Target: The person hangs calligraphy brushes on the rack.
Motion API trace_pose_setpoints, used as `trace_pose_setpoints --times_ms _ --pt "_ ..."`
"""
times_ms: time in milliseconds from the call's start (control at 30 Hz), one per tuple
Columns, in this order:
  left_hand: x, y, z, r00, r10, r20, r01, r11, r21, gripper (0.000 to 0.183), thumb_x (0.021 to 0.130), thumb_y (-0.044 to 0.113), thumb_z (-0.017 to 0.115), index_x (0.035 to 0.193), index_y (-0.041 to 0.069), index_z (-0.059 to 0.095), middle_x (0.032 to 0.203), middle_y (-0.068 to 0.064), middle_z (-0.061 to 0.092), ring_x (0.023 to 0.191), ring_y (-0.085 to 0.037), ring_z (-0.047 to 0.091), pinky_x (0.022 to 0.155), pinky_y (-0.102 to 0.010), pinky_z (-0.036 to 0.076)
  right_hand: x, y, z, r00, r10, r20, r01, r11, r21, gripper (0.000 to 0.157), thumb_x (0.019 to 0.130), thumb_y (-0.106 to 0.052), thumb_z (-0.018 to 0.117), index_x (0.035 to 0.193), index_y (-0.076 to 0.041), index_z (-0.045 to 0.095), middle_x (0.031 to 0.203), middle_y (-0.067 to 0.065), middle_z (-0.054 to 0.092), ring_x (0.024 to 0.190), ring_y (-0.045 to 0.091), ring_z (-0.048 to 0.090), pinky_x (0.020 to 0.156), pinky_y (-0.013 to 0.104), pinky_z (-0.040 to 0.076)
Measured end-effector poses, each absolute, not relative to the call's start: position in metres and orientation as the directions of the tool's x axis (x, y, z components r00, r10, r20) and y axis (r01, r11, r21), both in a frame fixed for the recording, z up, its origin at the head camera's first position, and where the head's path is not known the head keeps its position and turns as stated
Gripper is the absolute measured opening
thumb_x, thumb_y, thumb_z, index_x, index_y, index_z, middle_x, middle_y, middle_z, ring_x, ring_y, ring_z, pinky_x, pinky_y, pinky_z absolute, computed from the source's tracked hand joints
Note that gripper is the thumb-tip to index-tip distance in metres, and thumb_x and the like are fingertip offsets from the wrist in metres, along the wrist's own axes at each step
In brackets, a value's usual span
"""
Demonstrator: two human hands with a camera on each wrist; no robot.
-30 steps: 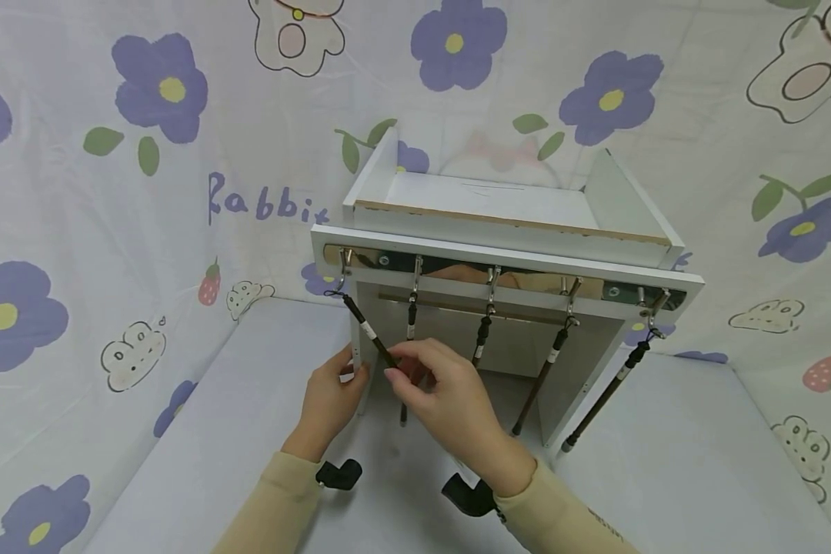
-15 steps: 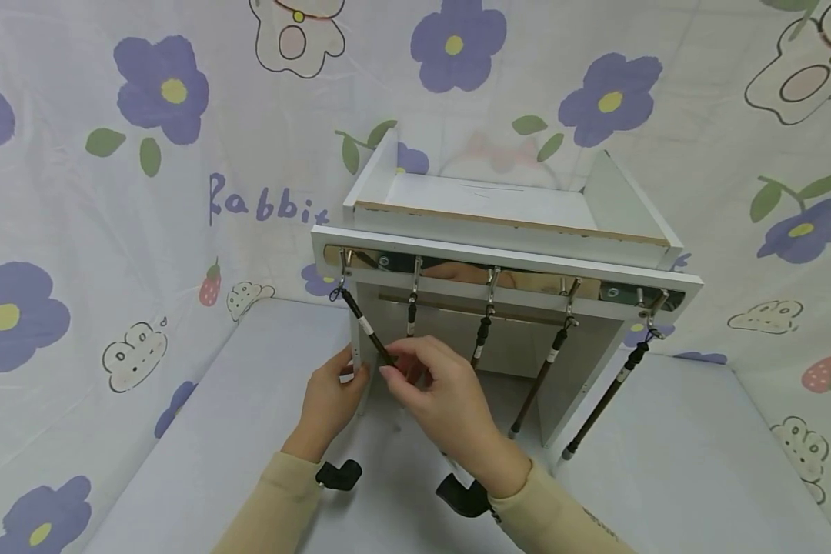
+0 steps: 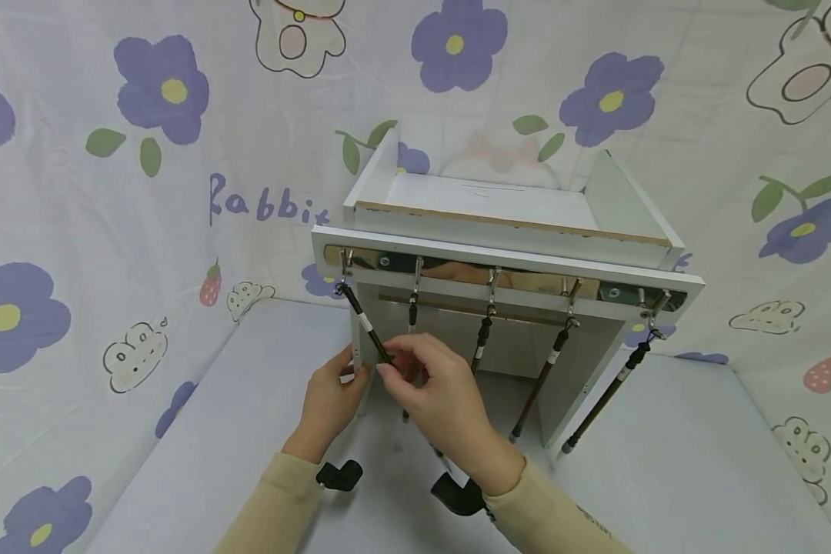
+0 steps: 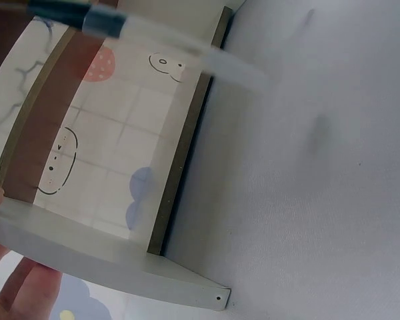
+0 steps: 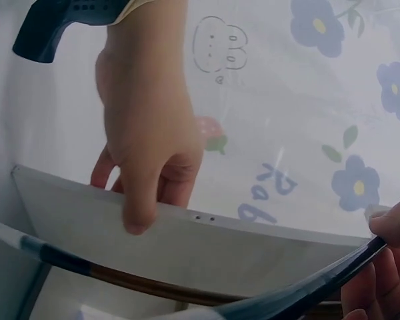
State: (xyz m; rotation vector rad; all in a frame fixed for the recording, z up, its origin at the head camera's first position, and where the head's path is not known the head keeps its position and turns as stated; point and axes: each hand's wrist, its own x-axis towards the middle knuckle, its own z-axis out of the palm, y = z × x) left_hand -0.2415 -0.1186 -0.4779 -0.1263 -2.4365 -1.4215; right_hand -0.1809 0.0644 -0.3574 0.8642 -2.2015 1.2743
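Observation:
In the head view my right hand [image 3: 443, 392] pinches the lower part of a thin dark calligraphy brush [image 3: 365, 322] between thumb and fingers. The brush leans up to the left. Its cord loop [image 3: 339, 289] is right at the lower end of the leftmost metal hook [image 3: 344, 265]. My left hand [image 3: 328, 404] grips the front edge of the white stand's left side panel [image 3: 357, 362], thumb on the inner face and fingers outside, as the right wrist view shows. A whitish brush tip [image 4: 233, 70] crosses the left wrist view, blurred.
Several more calligraphy brushes, such as the rightmost one [image 3: 612, 388], hang by loops from hooks on a shiny metal strip [image 3: 457, 269]. A white tray-like top [image 3: 488, 192] with raised sides crowns the stand. A flower-printed cloth [image 3: 263, 115] lines the walls behind the pale tabletop [image 3: 665, 477].
My right hand has shifted slightly left and up with the brush. The loop has moved from beside the leftmost hook to its lower end. My left hand has stayed on the panel.

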Motion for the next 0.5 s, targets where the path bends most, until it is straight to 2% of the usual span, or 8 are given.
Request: trace_pose_setpoints --times_ms 500 --pt "-0.2403 -0.1181 -0.4770 -0.954 -0.079 0.288 0.212 0.498 0.840 0.046 0.095 0.023 0.061 0.141 0.021 0.053 0.129 -0.006 0.060 0.109 -0.026 0.062 0.080 -0.039 0.056 -0.1805 0.0721 -0.3657 -0.757 -0.278 0.591 -0.648 0.441 -0.622 0.019 0.089 -0.015 0.071 0.107 -0.016 0.067 0.085 -0.011 0.055 0.074 0.006 0.053 0.059 0.022 0.048"
